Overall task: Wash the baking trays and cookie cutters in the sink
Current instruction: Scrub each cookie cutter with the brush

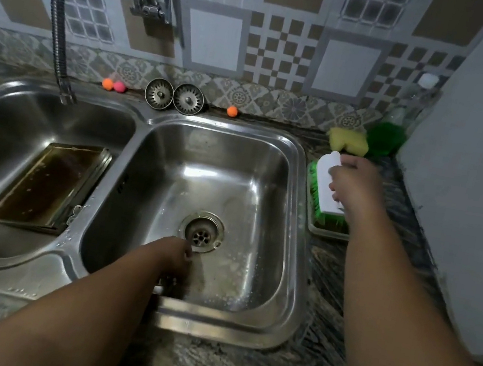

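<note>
Stacked, stained baking trays (50, 181) lie tilted in the left basin of a steel double sink (296, 257). My left hand (175, 255) reaches down into the right basin just in front of the drain (201, 233). Its fingers are curled over something small and dark against the near wall, which I cannot make out. On the counter to the right of the sink, my right hand (358, 190) grips a white scrub brush (326, 178) with green bristles. The brush rests on a small dish (328, 232). No cookie cutter is clearly visible.
A flexible tap hose (59, 21) hangs over the left basin. Two sink strainers (159, 94) and small orange and pink balls (107, 83) line the back ledge. A yellow sponge (349, 140), green scourer (385, 140) and bottle (416, 100) sit back right by a white wall (479, 160).
</note>
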